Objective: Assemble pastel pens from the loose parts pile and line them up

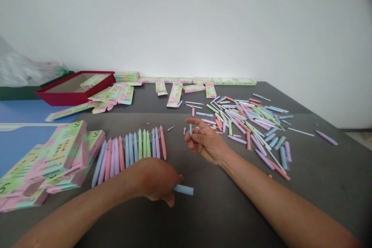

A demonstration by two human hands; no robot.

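"Where did we have the blue barrel?"

"Just below the centre of the frame, gripped in our left hand, one end sticking out to the right."

"And our right hand?"

"We pinched a small blue piece upright in its fingertips, near the middle, apart from the barrel."

"What lay around our hands?"

"Left of centre we had a row of pens, side by side, in blue, purple, pink and green; our left forearm crossed in front of some. Right of centre, loose pen parts and thin white sticks sprawled over the dark surface."

"And farther out?"

"Printed boxes were heaped at the left, a red tray sat at the upper left, and more cartons lined the white wall."
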